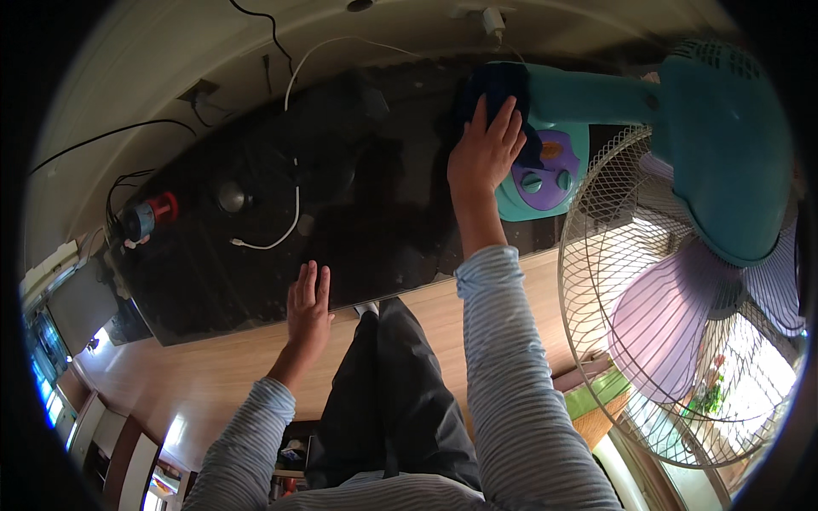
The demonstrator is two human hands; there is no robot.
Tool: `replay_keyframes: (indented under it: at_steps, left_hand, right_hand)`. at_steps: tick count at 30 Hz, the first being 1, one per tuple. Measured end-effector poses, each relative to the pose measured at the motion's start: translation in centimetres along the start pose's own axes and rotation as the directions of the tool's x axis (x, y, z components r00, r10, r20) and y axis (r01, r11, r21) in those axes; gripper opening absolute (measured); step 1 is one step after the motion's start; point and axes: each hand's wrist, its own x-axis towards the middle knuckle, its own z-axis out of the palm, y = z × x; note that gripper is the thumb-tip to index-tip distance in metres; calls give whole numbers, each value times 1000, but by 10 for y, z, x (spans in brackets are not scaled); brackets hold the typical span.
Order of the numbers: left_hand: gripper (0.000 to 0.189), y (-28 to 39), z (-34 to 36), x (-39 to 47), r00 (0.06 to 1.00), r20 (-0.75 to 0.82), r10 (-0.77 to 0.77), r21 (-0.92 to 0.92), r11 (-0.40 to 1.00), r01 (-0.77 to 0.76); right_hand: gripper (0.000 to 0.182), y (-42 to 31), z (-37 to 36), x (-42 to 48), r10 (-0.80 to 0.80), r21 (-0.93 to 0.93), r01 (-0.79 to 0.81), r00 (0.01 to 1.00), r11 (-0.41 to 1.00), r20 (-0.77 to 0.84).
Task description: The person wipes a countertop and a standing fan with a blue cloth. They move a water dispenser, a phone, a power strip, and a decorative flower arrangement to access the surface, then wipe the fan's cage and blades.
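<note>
My right hand presses a dark blue cloth with spread fingers, against the left side of the teal base of an electric fan. Part of the cloth lies over the base's purple control panel, which has two teal knobs. The fan's teal neck, motor housing and wire cage with pink-purple blades reach out to the right. My left hand is empty, its fingers extended at the front edge of the dark glossy tabletop. Whether its fingertips touch the surface is unclear.
A white cable curves across the tabletop, left of centre. Further left are a round metallic object and a red and blue object. A white plug adapter sits in the wall socket. Black cables hang along the wall.
</note>
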Motion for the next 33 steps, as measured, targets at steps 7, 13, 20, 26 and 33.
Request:
replay_keyframes:
  at_steps: [7, 13, 20, 26, 33]
  left_hand:
    - [105, -9, 7, -2, 1000, -15, 26, 22, 999, -26]
    - [105, -8, 2, 1, 997, -39, 59, -46, 997, -61]
    - [98, -15, 6, -1, 995, -77, 59, -26, 998, -61]
    - [104, -11, -3, -1, 999, -4, 52, -52, 997, -52]
    - [100, -11, 2, 1, 997, -14, 78, -20, 997, -78]
  right_hand:
    - [43, -35, 5, 93, 118, -78, -110, 986, 991, 115]
    - [24, -15, 9, 158, 68, -206, -22, 973, 978, 220]
    - [34, -13, 16, 129, -56, -214, 67, 997, 974, 57]
    - [49, -17, 0, 45, -10, -88, 11, 1000, 996, 5]
    - [63, 19, -2, -35, -29, -32, 27, 998, 999, -64]
